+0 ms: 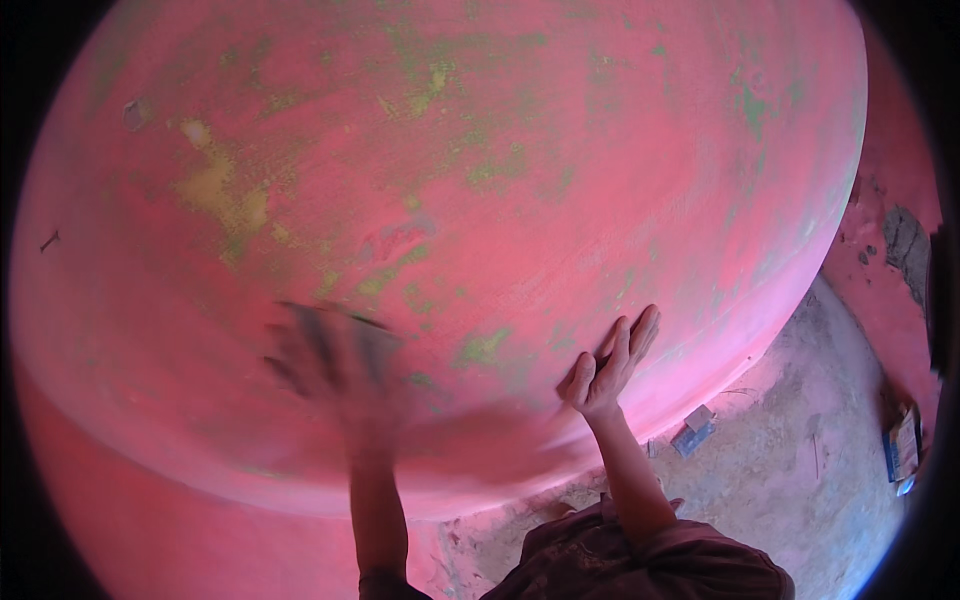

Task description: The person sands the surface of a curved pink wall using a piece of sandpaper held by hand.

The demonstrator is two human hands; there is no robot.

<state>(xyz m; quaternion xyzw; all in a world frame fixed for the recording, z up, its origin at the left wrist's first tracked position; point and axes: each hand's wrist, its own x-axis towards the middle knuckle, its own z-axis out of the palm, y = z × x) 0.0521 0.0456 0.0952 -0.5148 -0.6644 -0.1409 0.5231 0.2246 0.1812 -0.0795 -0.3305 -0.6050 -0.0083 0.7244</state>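
Observation:
A pink-painted wall with worn green and yellow patches fills most of the view. My left hand is motion-blurred in front of it, fingers spread. A dark, flat, thin-edged thing shows under or in that hand, too blurred to name or to tell whether it is gripped. My right hand rests against the wall further right, its fingers extended and its thumb apart, holding nothing that I can see.
A nail sticks out at the wall's far left. Below lies a dusty concrete floor with a small blue packet near the wall's foot. A printed box stands at the far right, beside another pink surface with bare grey patches.

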